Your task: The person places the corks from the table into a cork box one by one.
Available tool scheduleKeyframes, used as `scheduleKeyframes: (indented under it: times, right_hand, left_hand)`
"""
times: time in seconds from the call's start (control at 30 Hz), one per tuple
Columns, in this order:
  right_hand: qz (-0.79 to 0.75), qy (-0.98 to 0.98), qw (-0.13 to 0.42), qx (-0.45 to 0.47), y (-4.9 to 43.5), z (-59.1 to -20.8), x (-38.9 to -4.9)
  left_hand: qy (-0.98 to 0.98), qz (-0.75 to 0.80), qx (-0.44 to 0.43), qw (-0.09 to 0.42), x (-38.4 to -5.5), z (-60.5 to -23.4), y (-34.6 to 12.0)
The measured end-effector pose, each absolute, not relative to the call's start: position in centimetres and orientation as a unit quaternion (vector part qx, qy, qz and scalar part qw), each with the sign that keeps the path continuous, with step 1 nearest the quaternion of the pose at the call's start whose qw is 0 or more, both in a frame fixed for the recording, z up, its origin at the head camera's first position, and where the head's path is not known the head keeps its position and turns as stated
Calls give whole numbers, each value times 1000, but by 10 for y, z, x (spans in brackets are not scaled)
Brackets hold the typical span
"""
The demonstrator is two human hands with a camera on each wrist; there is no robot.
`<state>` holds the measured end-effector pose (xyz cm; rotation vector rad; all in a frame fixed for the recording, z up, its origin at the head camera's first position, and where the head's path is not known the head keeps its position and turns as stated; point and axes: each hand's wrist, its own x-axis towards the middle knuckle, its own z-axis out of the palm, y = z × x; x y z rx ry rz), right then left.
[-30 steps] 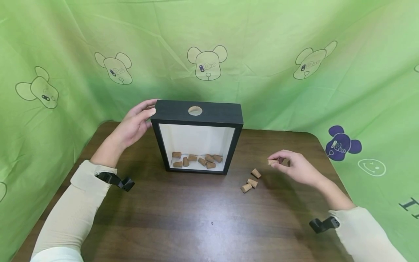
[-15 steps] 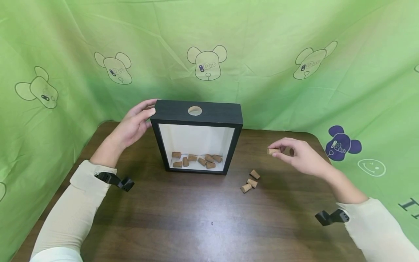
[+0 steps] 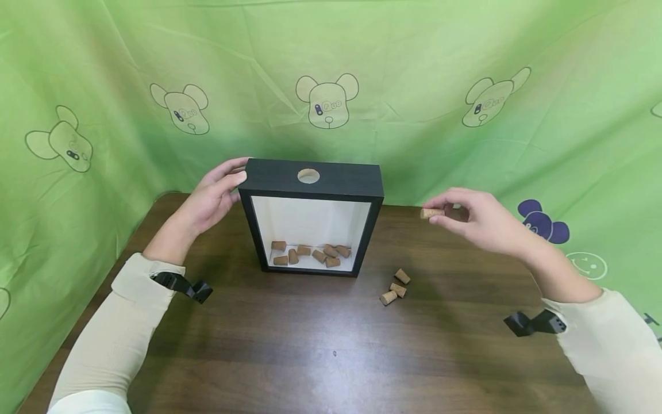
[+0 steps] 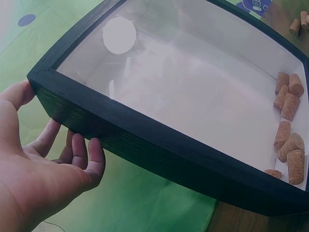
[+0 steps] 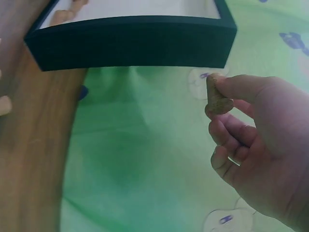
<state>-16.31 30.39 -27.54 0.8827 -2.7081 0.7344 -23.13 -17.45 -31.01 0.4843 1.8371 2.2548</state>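
A black shadow box (image 3: 315, 178) with a clear front and a round hole (image 3: 308, 176) in its top stands upright on the table. Several corks (image 3: 304, 250) lie on its white floor. My left hand (image 3: 212, 198) holds the box's upper left corner; in the left wrist view the fingers (image 4: 79, 150) bend against its side. To the right of the box, my right hand (image 3: 478, 218) pinches a cork (image 3: 430, 213) between thumb and fingertips, raised above the table. In the right wrist view that cork (image 5: 217, 96) appears apart from the box, the other fingers curled below.
Three loose corks (image 3: 397, 287) lie on the brown wooden table (image 3: 331, 345), right of the box and nearer to me. A green cloth (image 3: 403, 75) with mouse-head drawings hangs behind and beside the table.
My right hand has risen and moved farther from me with the cork pinched in it. My left hand and the box have stayed in place.
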Motion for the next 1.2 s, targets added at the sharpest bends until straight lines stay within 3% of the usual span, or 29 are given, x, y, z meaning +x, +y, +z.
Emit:
scheduleKeyframes:
  times: [0.37, 0.77, 1.03, 1.2]
  right_hand:
    - [239, -901, 120, 343, 283, -240, -172]
    - [290, -898, 139, 301, 258, -220, -177]
    - [352, -871, 186, 289, 232, -213, -183]
    - [398, -857, 181, 271, 210, -210, -194]
  left_hand:
    - [627, 755, 160, 101, -233, -309, -173]
    - [623, 759, 157, 100, -233, -309, -173]
    - [625, 758, 156, 100, -232, -309, -173]
    - [624, 759, 156, 99, -232, -309, -173]
